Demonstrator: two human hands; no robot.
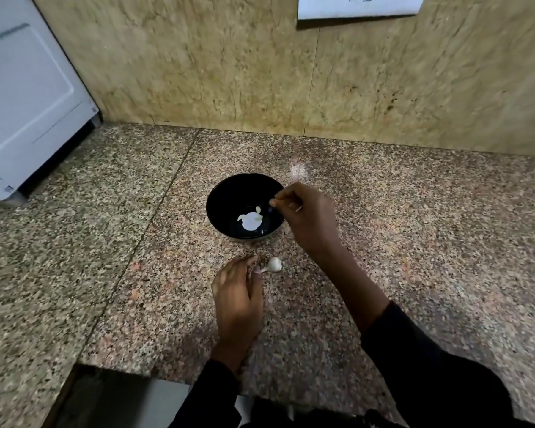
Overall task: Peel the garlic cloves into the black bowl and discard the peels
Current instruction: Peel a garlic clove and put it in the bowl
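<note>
The black bowl (220, 208) stands mid-counter with pale peeled garlic (250, 220) lying at its bottom. My right hand (306, 217) hovers over the bowl's right rim with its fingers curled and its fingertips pinched together. A thin pale sliver of peel (298, 208) shows between the fingers. In front of the bowl, a small white piece of garlic (275, 264) lies on the counter. My left hand (238, 298) rests on the counter and pinches the garlic's thin stalk end with its fingertips.
The speckled granite counter (414, 242) runs left and right, its front edge near the bottom left. A white appliance (22, 97) stands at the back left. A beige stone wall (260, 72) rises behind, with a paper sheet (359, 7) on it.
</note>
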